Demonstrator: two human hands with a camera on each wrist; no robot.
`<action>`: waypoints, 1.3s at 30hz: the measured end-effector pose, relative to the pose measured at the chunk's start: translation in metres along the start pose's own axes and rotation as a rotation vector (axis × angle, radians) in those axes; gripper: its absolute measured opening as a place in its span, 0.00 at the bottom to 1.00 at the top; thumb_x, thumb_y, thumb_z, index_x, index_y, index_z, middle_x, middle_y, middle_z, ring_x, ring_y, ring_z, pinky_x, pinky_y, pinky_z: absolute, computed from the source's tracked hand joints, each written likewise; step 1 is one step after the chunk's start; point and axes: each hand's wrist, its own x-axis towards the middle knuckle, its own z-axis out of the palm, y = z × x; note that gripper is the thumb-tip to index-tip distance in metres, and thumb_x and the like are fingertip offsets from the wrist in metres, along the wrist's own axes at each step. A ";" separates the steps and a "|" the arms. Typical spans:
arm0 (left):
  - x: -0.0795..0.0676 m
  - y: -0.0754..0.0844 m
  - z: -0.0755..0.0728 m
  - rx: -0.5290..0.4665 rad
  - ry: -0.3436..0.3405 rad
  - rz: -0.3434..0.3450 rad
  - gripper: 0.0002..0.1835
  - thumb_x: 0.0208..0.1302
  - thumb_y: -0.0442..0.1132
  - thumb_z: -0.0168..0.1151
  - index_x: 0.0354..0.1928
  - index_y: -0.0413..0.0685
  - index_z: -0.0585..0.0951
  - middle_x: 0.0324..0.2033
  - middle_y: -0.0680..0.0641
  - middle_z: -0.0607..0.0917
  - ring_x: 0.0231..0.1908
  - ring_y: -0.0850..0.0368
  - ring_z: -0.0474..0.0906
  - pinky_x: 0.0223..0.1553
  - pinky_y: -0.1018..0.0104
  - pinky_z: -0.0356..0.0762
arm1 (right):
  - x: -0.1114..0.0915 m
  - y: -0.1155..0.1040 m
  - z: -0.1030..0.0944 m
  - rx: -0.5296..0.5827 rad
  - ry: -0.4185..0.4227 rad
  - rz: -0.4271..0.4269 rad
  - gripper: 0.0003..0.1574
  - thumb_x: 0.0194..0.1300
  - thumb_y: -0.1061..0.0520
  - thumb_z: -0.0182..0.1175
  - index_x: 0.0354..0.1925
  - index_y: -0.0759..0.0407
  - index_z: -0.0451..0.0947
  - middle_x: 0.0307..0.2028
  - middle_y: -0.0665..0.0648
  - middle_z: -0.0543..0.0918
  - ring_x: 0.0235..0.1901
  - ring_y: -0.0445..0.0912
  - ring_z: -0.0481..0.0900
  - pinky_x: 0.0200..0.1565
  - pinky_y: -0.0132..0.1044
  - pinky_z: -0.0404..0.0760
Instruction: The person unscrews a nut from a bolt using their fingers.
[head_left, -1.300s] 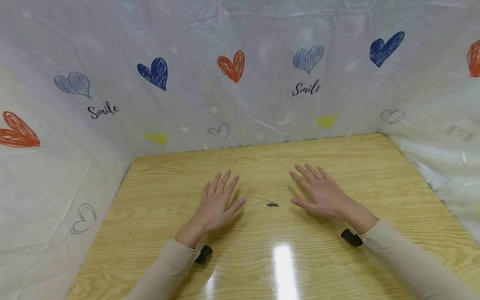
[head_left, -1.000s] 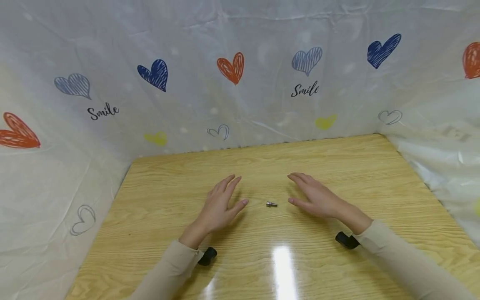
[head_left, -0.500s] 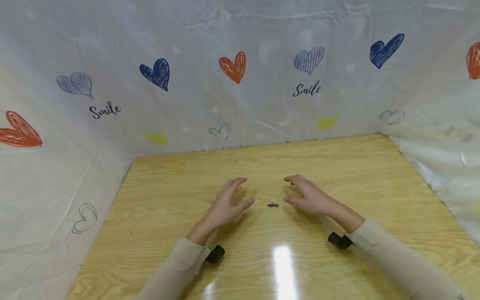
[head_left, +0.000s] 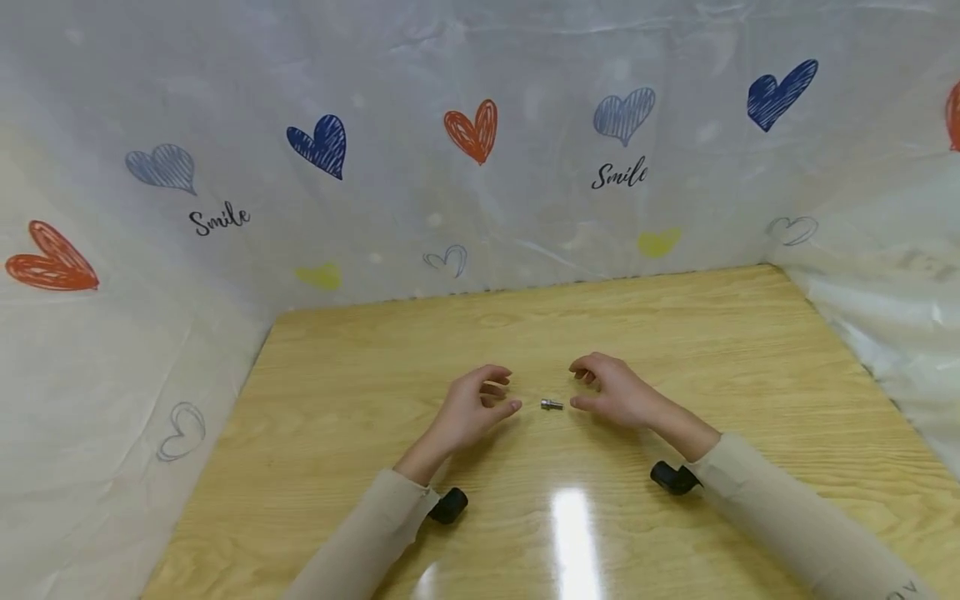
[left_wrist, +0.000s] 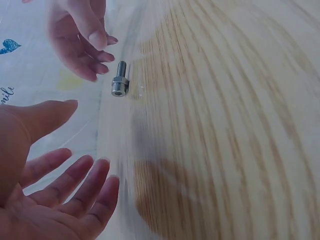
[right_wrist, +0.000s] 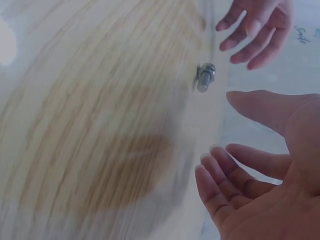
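Observation:
A small silver socket-head bolt (head_left: 552, 405) lies on the wooden table between the two hands. Its round head points left and its threaded shank right; in the left wrist view a nut (left_wrist: 120, 80) sits on it close behind the head. On the left side, the left hand (head_left: 469, 410) hovers with bent fingers and thumb apart, the thumb tip a short way from the bolt's head. Opposite it, the right hand (head_left: 617, 393) curves the same way, thumb tip just off the shank's end. Both hands hold nothing, and the bolt touches neither.
A glossy wood-grain table (head_left: 360, 367) fills the lower view, with a bright light reflection near its front. White sheeting (head_left: 525, 217) printed with hearts rises behind and along the sides. A black wrist camera (head_left: 450, 506) hangs under the left sleeve, another (head_left: 672, 477) under the right.
Both hands have drawn inward toward the bolt, the left one further. Their spread, straight fingers have bent into loose curves. The bolt has stayed in place on the table.

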 end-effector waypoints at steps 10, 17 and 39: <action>0.012 0.009 0.008 -0.040 -0.028 -0.021 0.23 0.58 0.41 0.68 0.54 0.42 0.76 0.46 0.45 0.80 0.43 0.54 0.80 0.43 0.62 0.81 | 0.004 -0.002 0.001 -0.006 -0.011 0.006 0.25 0.57 0.59 0.67 0.51 0.69 0.75 0.42 0.60 0.80 0.41 0.50 0.76 0.44 0.41 0.78; 0.016 0.012 0.014 -0.044 -0.062 -0.054 0.16 0.58 0.38 0.68 0.48 0.43 0.79 0.41 0.46 0.82 0.38 0.58 0.81 0.38 0.66 0.81 | 0.008 0.000 0.008 0.007 -0.023 0.001 0.17 0.56 0.62 0.68 0.43 0.68 0.78 0.34 0.57 0.81 0.33 0.43 0.77 0.37 0.36 0.79; 0.019 0.017 0.025 0.044 -0.138 -0.015 0.06 0.62 0.35 0.63 0.39 0.44 0.85 0.33 0.51 0.84 0.32 0.62 0.79 0.35 0.69 0.79 | 0.018 -0.010 0.022 -0.129 -0.104 -0.129 0.04 0.63 0.62 0.61 0.32 0.58 0.83 0.28 0.48 0.82 0.28 0.37 0.76 0.32 0.32 0.78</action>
